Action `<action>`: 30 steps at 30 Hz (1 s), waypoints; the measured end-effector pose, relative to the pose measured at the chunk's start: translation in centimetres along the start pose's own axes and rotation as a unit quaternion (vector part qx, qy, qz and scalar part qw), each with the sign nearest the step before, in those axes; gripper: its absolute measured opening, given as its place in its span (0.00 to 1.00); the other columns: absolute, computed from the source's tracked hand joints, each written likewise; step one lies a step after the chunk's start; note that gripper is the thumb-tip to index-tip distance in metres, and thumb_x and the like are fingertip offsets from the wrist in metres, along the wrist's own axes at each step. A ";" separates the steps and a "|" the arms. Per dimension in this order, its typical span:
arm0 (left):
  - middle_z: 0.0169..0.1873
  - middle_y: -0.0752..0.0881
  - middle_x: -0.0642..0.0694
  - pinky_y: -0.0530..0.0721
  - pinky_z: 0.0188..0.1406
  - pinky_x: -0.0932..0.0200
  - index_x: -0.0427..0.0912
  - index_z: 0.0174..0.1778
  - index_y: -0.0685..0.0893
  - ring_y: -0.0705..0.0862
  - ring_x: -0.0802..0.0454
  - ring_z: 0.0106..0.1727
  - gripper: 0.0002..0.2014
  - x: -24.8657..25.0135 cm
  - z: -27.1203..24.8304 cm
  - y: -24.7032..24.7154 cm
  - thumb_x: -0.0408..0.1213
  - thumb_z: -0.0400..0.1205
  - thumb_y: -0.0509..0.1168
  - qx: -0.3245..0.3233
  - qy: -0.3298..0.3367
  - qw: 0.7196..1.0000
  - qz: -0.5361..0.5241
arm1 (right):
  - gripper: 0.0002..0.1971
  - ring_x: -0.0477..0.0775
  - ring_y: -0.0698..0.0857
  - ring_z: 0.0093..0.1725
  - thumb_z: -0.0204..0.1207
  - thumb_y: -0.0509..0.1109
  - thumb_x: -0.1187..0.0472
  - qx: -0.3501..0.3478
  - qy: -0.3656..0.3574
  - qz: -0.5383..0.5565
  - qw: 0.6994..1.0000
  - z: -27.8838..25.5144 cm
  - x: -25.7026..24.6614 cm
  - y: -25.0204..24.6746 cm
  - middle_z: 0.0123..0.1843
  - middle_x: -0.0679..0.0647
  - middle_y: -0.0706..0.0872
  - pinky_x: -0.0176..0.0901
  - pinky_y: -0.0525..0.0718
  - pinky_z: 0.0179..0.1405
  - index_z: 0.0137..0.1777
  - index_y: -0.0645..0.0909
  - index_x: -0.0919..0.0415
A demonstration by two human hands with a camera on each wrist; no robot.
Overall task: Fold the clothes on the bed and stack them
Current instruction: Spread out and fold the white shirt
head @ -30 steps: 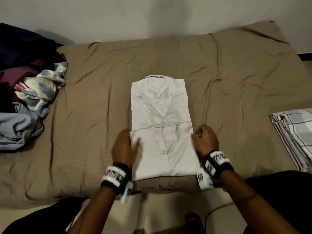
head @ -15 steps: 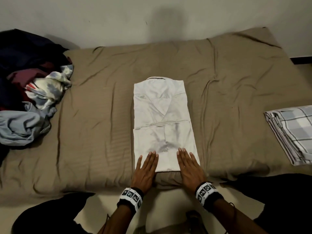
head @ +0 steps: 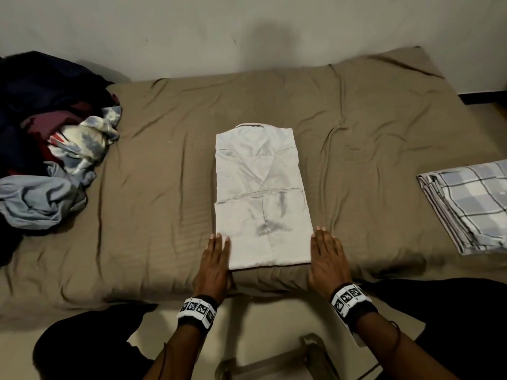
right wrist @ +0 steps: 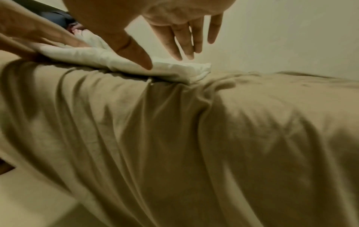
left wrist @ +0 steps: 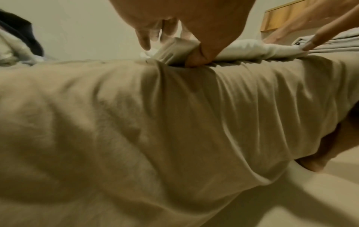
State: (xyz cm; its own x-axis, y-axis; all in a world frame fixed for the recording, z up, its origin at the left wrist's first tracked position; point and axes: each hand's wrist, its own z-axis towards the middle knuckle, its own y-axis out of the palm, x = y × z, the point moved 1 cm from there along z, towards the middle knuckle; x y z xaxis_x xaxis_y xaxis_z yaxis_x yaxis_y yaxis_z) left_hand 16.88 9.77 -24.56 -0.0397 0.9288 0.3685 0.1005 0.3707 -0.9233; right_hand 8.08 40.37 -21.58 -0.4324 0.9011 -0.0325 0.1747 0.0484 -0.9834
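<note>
A white shirt (head: 260, 198) lies folded into a neat rectangle, collar away from me, in the middle of the bed (head: 153, 215). My left hand (head: 216, 250) rests flat with straight fingers along the shirt's near-left edge. In the left wrist view its thumb (left wrist: 196, 59) presses against the shirt's corner (left wrist: 174, 49). My right hand (head: 325, 248) lies flat along the near-right edge, fingers straight. From the right wrist its thumb (right wrist: 139, 59) touches the shirt (right wrist: 170, 70) while the fingers hover spread above it. Neither hand holds anything.
A heap of unfolded clothes (head: 55, 160) covers the bed's left end. A folded plaid garment (head: 472, 204) sits at the right edge. The brown sheet hangs over the near edge to the floor, where a metal frame (head: 274, 363) stands.
Both hands slid apart from the top of the shirt's near edge to its left and right sides. A second ago they were at the shirt's sides, farther up, with curled fingers.
</note>
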 end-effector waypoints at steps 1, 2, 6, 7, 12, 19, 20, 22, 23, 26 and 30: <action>0.85 0.63 0.29 0.61 0.82 0.42 0.36 0.86 0.64 0.57 0.33 0.87 0.53 0.6 0.1 -0.1 0.25 0.60 0.72 -0.009 0.003 1.000 0.010 | 0.42 0.70 0.70 0.81 0.62 0.64 0.54 0.005 -0.025 0.018 1.000 -0.1 -0.6 0.0 0.82 0.71 0.70 0.66 0.63 0.79 0.79 0.71 0.73; 0.84 0.65 0.29 0.59 0.81 0.41 0.37 0.86 0.66 0.58 0.33 0.87 0.53 1.2 0.4 -0.1 0.26 0.59 0.74 -0.014 0.005 1.000 0.020 | 0.46 0.69 0.67 0.83 0.61 0.67 0.51 0.001 -0.051 0.029 0.998 -0.2 -1.2 0.1 0.84 0.70 0.67 0.65 0.63 0.79 0.82 0.69 0.70; 0.80 0.72 0.29 0.73 0.76 0.36 0.44 0.85 0.65 0.62 0.34 0.83 0.62 0.3 1.2 0.9 0.21 0.50 0.78 -0.033 -0.022 0.999 0.002 | 0.46 0.66 0.66 0.85 0.64 0.66 0.48 -0.041 -0.069 0.041 0.996 0.7 -2.9 1.5 0.86 0.67 0.65 0.63 0.59 0.81 0.84 0.67 0.66; 0.81 0.72 0.30 0.76 0.74 0.37 0.46 0.85 0.64 0.63 0.34 0.82 0.64 -0.4 1.1 1.1 0.19 0.49 0.78 -0.034 -0.025 0.999 -0.012 | 0.44 0.66 0.67 0.84 0.65 0.64 0.50 -0.049 -0.062 0.045 0.996 0.9 -2.8 1.7 0.86 0.65 0.66 0.63 0.60 0.80 0.84 0.68 0.64; 0.80 0.73 0.34 0.68 0.74 0.47 0.43 0.81 0.73 0.66 0.37 0.81 0.52 -1.1 0.7 0.3 0.13 0.55 0.61 0.003 -0.001 0.996 -0.092 | 0.38 0.66 0.77 0.77 0.65 0.54 0.59 -0.084 -0.036 0.086 0.992 1.4 0.6 1.3 0.82 0.59 0.75 0.61 0.66 0.69 0.79 0.77 0.59; 0.80 0.73 0.57 0.75 0.71 0.59 0.56 0.74 0.79 0.65 0.59 0.83 0.32 -1.4 1.6 -1.1 0.28 0.73 0.65 0.144 0.001 0.974 -0.176 | 0.35 0.53 0.72 0.81 0.65 0.63 0.69 0.020 -0.063 0.247 0.967 2.1 4.6 0.5 0.82 0.47 0.73 0.52 0.72 0.71 0.76 0.80 0.56; 0.80 0.72 0.63 0.73 0.72 0.64 0.56 0.74 0.80 0.65 0.61 0.83 0.26 -1.2 1.6 -1.8 0.36 0.78 0.63 0.155 0.002 0.970 -0.188 | 0.32 0.50 0.69 0.81 0.68 0.63 0.68 0.043 -0.064 0.264 0.961 2.2 4.9 0.2 0.81 0.45 0.74 0.55 0.73 0.72 0.74 0.82 0.54; 0.80 0.73 0.61 0.70 0.74 0.70 0.50 0.75 0.83 0.71 0.55 0.81 0.24 -0.9 1.5 -3.4 0.49 0.83 0.59 0.166 -0.003 0.963 -0.213 | 0.26 0.44 0.68 0.81 0.74 0.63 0.66 0.092 -0.059 0.300 0.948 2.4 5.1 -1.2 0.79 0.43 0.76 0.54 0.72 0.73 0.72 0.83 0.51; 0.78 0.77 0.53 0.69 0.76 0.69 0.45 0.74 0.84 0.75 0.49 0.79 0.25 -0.6 1.5 -4.3 0.49 0.83 0.59 0.172 -0.005 0.959 -0.225 | 0.26 0.44 0.70 0.80 0.75 0.64 0.65 0.108 -0.050 0.320 0.940 2.5 5.1 -2.3 0.78 0.42 0.78 0.52 0.72 0.74 0.72 0.83 0.50; 0.59 0.91 0.48 0.73 0.75 0.67 0.51 0.66 0.87 0.91 0.46 0.57 0.19 1.3 0.6 -8.4 0.42 0.81 0.58 0.219 0.006 0.945 -0.244 | 0.21 0.50 0.86 0.65 0.74 0.65 0.62 0.134 -0.022 0.406 0.904 1.6 4.2 -7.7 0.63 0.44 0.90 0.51 0.81 0.66 0.62 0.88 0.41; 0.39 0.87 0.72 0.73 0.31 0.78 0.54 0.51 0.86 0.83 0.72 0.33 0.08 3.6 -1.7 -13.8 0.45 0.83 0.61 0.271 0.009 0.928 -0.255 | 0.16 0.43 0.88 0.47 0.81 0.68 0.61 0.139 -0.021 0.501 0.854 -0.9 3.7 -13.5 0.46 0.41 0.91 0.36 0.82 0.49 0.49 0.88 0.34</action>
State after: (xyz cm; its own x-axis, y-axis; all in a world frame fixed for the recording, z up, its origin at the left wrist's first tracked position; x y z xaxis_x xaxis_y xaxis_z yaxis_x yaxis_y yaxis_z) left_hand 17.02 8.01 -10.30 0.0713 0.6344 0.7697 -0.4417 0.7120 -0.5459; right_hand 4.90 43.43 -8.22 -0.2216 0.4137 -0.8830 0.2609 -0.8474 -0.4625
